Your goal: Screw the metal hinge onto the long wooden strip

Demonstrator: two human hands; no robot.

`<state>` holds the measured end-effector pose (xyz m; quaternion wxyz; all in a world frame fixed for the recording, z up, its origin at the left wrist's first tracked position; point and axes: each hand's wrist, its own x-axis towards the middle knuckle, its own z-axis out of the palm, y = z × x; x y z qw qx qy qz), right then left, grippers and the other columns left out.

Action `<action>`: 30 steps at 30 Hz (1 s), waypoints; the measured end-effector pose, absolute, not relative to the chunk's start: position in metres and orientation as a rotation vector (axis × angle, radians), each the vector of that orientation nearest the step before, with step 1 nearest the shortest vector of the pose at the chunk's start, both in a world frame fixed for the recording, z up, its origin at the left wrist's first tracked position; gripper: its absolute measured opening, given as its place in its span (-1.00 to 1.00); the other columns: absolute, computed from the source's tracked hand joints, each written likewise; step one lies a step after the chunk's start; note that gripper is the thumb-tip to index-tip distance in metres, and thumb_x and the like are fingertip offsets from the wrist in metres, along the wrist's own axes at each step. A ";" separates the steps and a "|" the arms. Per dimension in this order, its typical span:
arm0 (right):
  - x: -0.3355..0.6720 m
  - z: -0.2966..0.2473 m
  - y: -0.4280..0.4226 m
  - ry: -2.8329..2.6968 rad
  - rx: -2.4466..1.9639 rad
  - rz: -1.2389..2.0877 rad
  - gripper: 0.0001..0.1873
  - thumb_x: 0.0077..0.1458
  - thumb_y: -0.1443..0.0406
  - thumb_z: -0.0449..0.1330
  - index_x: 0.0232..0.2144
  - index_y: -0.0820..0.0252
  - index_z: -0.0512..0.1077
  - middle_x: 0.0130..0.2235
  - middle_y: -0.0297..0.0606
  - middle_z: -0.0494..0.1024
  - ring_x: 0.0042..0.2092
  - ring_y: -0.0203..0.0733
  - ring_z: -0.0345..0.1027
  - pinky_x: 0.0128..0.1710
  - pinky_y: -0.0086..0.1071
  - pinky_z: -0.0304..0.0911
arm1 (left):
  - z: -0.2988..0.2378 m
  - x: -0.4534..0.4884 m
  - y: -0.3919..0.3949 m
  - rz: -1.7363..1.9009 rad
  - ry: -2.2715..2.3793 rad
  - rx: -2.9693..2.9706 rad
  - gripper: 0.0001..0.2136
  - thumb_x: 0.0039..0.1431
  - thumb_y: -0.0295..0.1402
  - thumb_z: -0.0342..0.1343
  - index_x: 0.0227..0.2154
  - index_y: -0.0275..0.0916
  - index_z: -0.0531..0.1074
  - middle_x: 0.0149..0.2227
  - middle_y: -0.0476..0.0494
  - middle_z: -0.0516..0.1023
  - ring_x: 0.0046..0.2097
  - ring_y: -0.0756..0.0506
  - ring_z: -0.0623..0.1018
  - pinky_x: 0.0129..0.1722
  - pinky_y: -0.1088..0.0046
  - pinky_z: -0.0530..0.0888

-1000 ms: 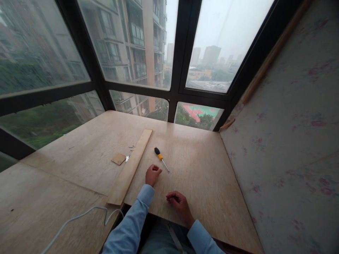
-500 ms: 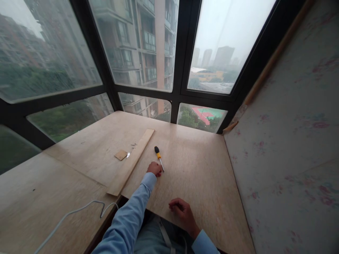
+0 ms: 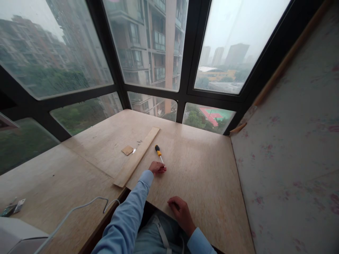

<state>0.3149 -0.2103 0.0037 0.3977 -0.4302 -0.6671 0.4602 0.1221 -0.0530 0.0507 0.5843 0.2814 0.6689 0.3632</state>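
A screwdriver (image 3: pixel 158 153) with a yellow and black handle lies on the plywood tabletop (image 3: pixel 201 165). My left hand (image 3: pixel 157 167) reaches out in a light blue sleeve, its fingers pinched at the tip of the screwdriver's metal shaft. My right hand (image 3: pixel 178 208) rests on the near edge of the tabletop with the fingers curled under, nothing visible in them. Left of the screwdriver lies a long wooden slat (image 3: pixel 137 156). Beside the slat sit a small square of wood (image 3: pixel 127 150) and a few small metal bits (image 3: pixel 137 145).
Dark-framed windows (image 3: pixel 185 88) close off the far side. A pale flowered wall panel (image 3: pixel 288 148) stands along the right. A white cable (image 3: pixel 76 211) runs over a lower plywood surface at the left, where a white device (image 3: pixel 18 236) and small packets (image 3: pixel 13 207) sit at the corner.
My left hand has stretched forward from beside the slat to the screwdriver's shaft tip. The camera has turned to the left, bringing in the white device. The right hand has stayed at the table edge.
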 end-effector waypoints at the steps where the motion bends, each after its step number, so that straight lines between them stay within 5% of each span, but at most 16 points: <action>1: 0.315 0.003 -0.210 -1.700 -1.090 1.163 -0.82 0.16 0.28 0.10 -0.36 0.17 0.50 -0.34 -0.21 0.57 -0.29 -0.17 0.43 -0.28 -0.38 0.29 | 0.054 0.116 -0.057 0.868 1.496 0.623 -0.86 0.09 -0.53 0.17 -0.56 -0.36 0.43 -0.49 -0.22 0.57 -0.47 -0.04 0.57 -0.40 0.47 0.51; 16: 0.313 0.009 -0.212 -1.741 -1.110 1.109 -0.79 0.17 0.25 0.09 -0.38 0.16 0.49 -0.39 -0.22 0.56 -0.35 -0.17 0.41 -0.34 -0.38 0.29 | 0.079 0.035 -0.106 1.137 1.191 0.577 -0.84 0.02 -0.47 0.27 -0.30 -0.34 0.49 -0.47 -0.07 0.46 -0.50 0.07 0.45 -0.46 0.57 0.43; 23: 0.314 0.006 -0.213 -1.771 -1.139 1.084 -0.78 0.20 0.22 0.09 -0.38 0.16 0.48 -0.38 -0.21 0.55 -0.34 -0.15 0.41 -0.33 -0.37 0.28 | 0.074 -0.022 -0.116 1.067 1.900 0.818 -0.86 -0.01 -0.32 0.21 -0.46 -0.31 0.47 -0.59 -0.01 0.41 -0.59 0.05 0.36 -0.63 0.58 0.22; 30: 0.312 0.002 -0.214 -1.759 -1.179 1.079 -0.76 0.20 0.18 0.09 -0.37 0.15 0.49 -0.37 -0.19 0.55 -0.34 -0.13 0.43 -0.34 -0.36 0.30 | 0.073 -0.085 -0.131 0.897 2.278 0.914 -0.84 -0.08 -0.47 0.17 -0.70 -0.24 0.40 -0.67 -0.06 0.41 -0.45 -0.09 0.48 -0.47 0.50 0.27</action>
